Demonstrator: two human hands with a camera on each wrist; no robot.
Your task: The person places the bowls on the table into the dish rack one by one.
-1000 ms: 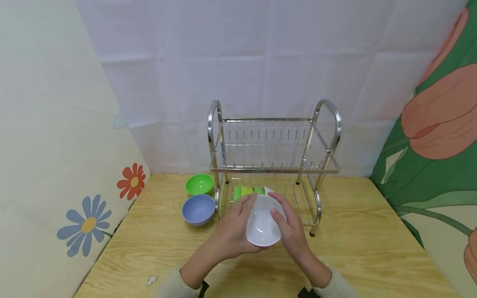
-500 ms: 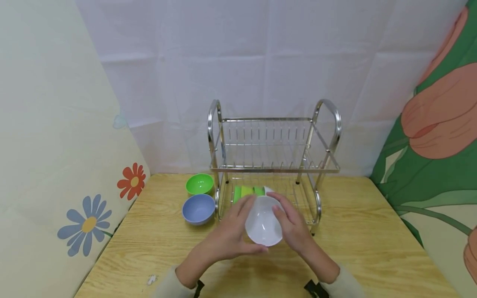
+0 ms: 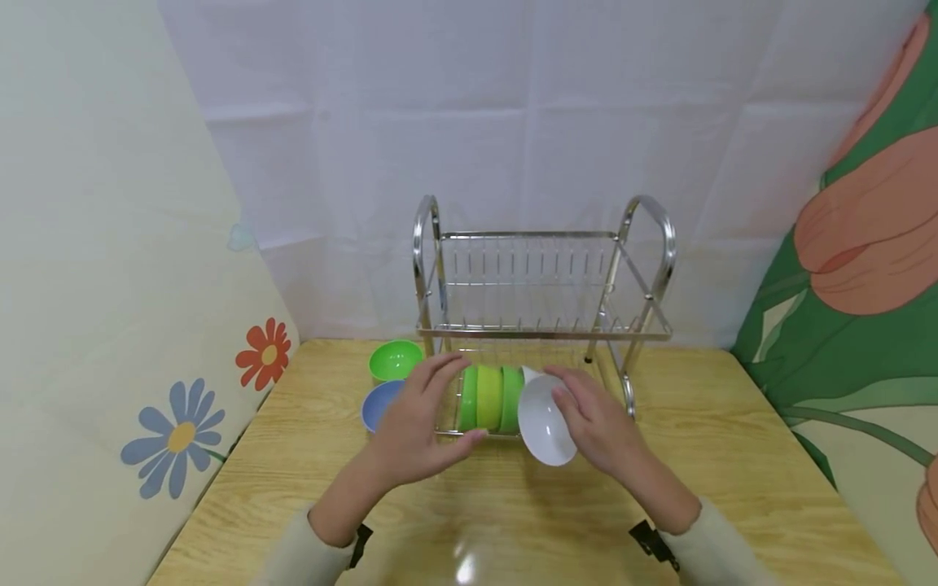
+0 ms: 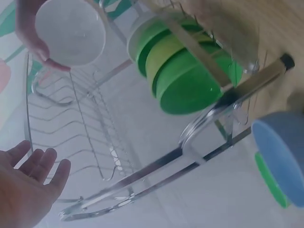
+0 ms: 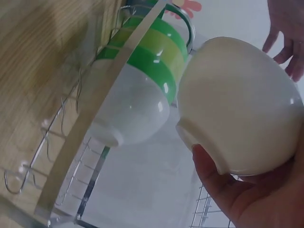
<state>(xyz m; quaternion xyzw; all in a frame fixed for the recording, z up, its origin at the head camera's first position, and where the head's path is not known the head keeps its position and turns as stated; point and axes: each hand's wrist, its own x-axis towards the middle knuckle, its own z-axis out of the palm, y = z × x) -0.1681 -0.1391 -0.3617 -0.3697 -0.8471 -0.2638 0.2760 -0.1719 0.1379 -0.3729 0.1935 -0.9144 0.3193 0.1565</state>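
My right hand [image 3: 597, 419] grips a white bowl [image 3: 545, 422] by its right side, tilted with its inside toward me. In the right wrist view the thumb lies at the foot ring of this bowl [image 5: 237, 104]. My left hand [image 3: 410, 427] is held apart from it, fingers spread and holding nothing, in front of the blue bowl [image 3: 377, 404]. Behind the hands, on the lower tier of the metal dish rack [image 3: 542, 334], a row of bowls stands on edge: green [image 3: 467, 399], yellow [image 3: 489, 399], green [image 3: 512, 399], and a white bowl [image 5: 130, 104] at the right end.
A green bowl [image 3: 396, 360] sits left of the rack, behind the blue one. The rack's upper tier [image 3: 528, 285] shows wire slots with no dishes in them. The wooden table [image 3: 513, 521] runs back to a white cloth [image 3: 366, 163].
The left hand has let go of the white bowl and moved left. The right hand has carried the bowl a little to the right, uncovering the row of bowls in the rack.
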